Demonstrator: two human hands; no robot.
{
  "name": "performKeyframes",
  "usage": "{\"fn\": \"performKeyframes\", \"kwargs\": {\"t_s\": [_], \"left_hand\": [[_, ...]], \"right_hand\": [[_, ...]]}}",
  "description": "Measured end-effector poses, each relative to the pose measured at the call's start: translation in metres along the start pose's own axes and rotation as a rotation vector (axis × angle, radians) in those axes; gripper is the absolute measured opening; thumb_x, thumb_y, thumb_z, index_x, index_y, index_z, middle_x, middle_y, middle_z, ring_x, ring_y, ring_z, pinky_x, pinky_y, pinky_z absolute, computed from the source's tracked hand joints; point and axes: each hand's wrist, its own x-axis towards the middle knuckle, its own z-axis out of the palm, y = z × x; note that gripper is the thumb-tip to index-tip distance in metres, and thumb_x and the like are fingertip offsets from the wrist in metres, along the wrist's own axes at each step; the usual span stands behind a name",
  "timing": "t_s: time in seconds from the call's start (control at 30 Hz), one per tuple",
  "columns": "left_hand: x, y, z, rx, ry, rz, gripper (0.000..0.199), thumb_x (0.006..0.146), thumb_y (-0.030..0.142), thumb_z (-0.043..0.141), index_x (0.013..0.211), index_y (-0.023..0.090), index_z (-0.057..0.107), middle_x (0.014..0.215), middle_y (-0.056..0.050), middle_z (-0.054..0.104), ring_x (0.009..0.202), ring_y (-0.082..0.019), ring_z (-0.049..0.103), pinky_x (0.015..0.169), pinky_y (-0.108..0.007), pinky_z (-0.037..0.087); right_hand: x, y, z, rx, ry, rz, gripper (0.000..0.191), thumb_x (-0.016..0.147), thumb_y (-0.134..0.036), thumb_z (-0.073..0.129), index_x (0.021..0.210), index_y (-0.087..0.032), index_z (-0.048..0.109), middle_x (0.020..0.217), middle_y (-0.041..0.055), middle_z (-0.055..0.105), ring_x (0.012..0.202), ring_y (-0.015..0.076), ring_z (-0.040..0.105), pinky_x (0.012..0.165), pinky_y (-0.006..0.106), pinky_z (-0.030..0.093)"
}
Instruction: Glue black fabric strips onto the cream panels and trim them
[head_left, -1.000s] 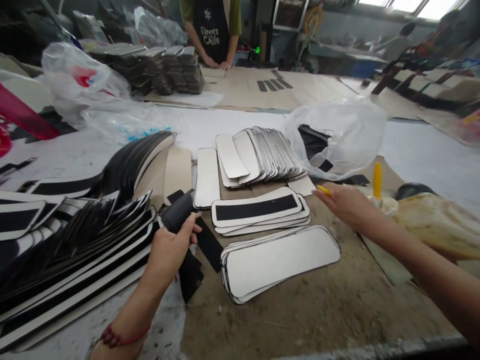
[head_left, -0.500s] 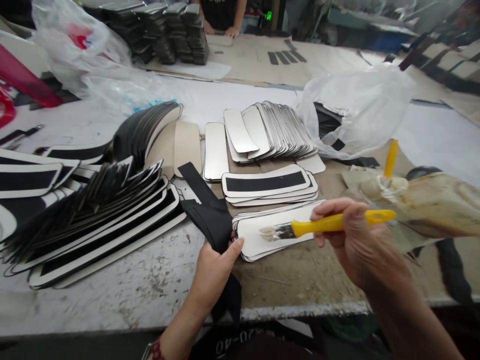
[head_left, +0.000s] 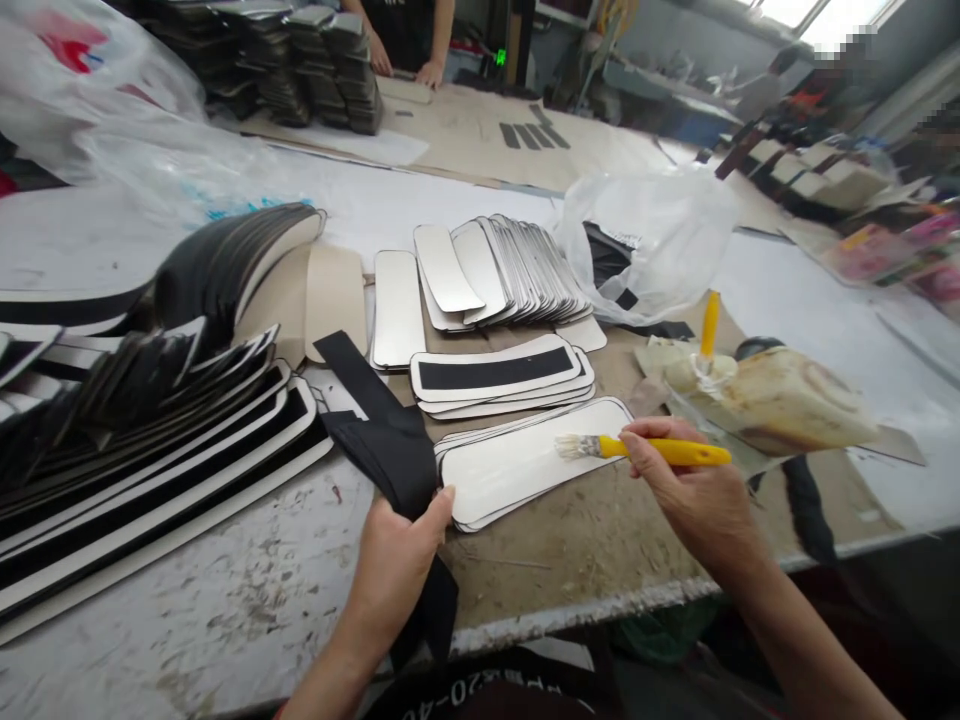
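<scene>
In my right hand (head_left: 694, 490) is a paintbrush (head_left: 675, 452) with a yellow handle, closed between thumb and fingers. Its pale bristles touch or hover just over the top white panel (head_left: 517, 465) of a small stack; I cannot tell which. The panel is long, with rounded corners and a dark edge. My left hand (head_left: 401, 555) is closed around black fabric strips (head_left: 394, 460), its thumb at the panel's left end. Just behind lies a short stack of white panels, the top one bearing a black strip (head_left: 495, 372).
A large pile of black-and-white panels (head_left: 225, 470) spreads on the left. Bare white panels (head_left: 517, 270) lie fanned at the back, beside a clear plastic bag (head_left: 667, 240). A glue-stained container (head_left: 795, 395) holding another yellow handle stands right. Another person's hands (head_left: 430, 74) rest on the far table.
The brush has moved along the panel toward its right end, with its bristles now further from my left hand. The view has swung to the right. My left hand keeps its hold.
</scene>
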Motion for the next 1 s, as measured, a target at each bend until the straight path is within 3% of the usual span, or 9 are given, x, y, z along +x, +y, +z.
{"fn": "performKeyframes", "kwargs": {"t_s": [0.27,0.47,0.6,0.7,0.8,0.9,1.0], "left_hand": [[0.002,0.001,-0.002,0.046,-0.052,-0.06,0.041,0.064,0.056,0.064,0.054,0.019,0.05,0.046,0.001,0.049,0.046,-0.016,0.045,0.047,-0.026,0.037],[-0.002,0.001,-0.003,0.015,-0.014,-0.058,0.037,0.063,0.053,0.064,0.063,0.017,0.055,0.048,0.001,0.052,0.048,-0.017,0.048,0.046,-0.026,0.038],[-0.004,0.0,-0.002,-0.086,-0.032,-0.042,0.031,0.066,0.045,0.063,0.074,0.015,0.057,0.051,0.002,0.053,0.047,-0.015,0.047,0.047,-0.025,0.039],[-0.006,0.003,-0.001,-0.123,-0.056,-0.015,0.025,0.07,0.04,0.061,0.071,0.015,0.055,0.052,0.003,0.052,0.046,-0.013,0.047,0.047,-0.024,0.038],[-0.008,0.004,-0.001,-0.119,-0.062,0.001,0.023,0.071,0.037,0.06,0.065,0.016,0.053,0.05,0.004,0.05,0.046,-0.012,0.045,0.048,-0.022,0.036],[-0.009,0.003,-0.002,-0.107,-0.054,-0.011,0.025,0.071,0.037,0.061,0.06,0.017,0.052,0.047,0.004,0.048,0.045,-0.011,0.043,0.046,-0.022,0.034],[-0.007,0.0,-0.004,-0.085,-0.068,-0.023,0.029,0.071,0.04,0.062,0.055,0.017,0.052,0.046,0.004,0.048,0.046,-0.012,0.043,0.047,-0.022,0.034]], "right_hand": [[0.014,0.016,-0.014,-0.155,0.098,-0.29,0.007,0.086,-0.024,0.052,0.084,-0.02,0.057,0.081,0.0046,0.06,0.078,0.019,0.058,0.075,0.032,0.046],[0.008,0.003,-0.023,-0.172,0.115,-0.396,0.006,0.085,-0.02,0.053,0.088,-0.021,0.058,0.084,0.0055,0.061,0.081,0.0204,0.059,0.078,0.035,0.047],[-0.01,-0.027,-0.009,0.029,0.09,-0.254,0.004,0.084,-0.023,0.057,0.085,-0.021,0.06,0.081,0.0032,0.061,0.075,0.0182,0.059,0.072,0.032,0.048],[-0.022,-0.047,0.019,0.326,-0.069,-0.077,0.01,0.086,-0.029,0.055,0.083,-0.021,0.06,0.068,0.0002,0.059,0.06,0.0149,0.058,0.059,0.027,0.048],[-0.025,-0.049,0.043,0.501,-0.192,0.014,0.015,0.086,-0.033,0.055,0.083,-0.019,0.058,0.064,-0.0006,0.058,0.053,0.0139,0.056,0.053,0.026,0.047],[-0.017,-0.027,0.041,0.37,-0.14,-0.012,0.015,0.086,-0.033,0.055,0.083,-0.019,0.059,0.069,0.0006,0.058,0.057,0.0141,0.056,0.056,0.027,0.047],[-0.005,0.002,0.016,0.113,0.017,-0.136,0.012,0.085,-0.03,0.056,0.084,-0.019,0.06,0.08,0.0032,0.059,0.07,0.0168,0.058,0.068,0.03,0.047]]}}
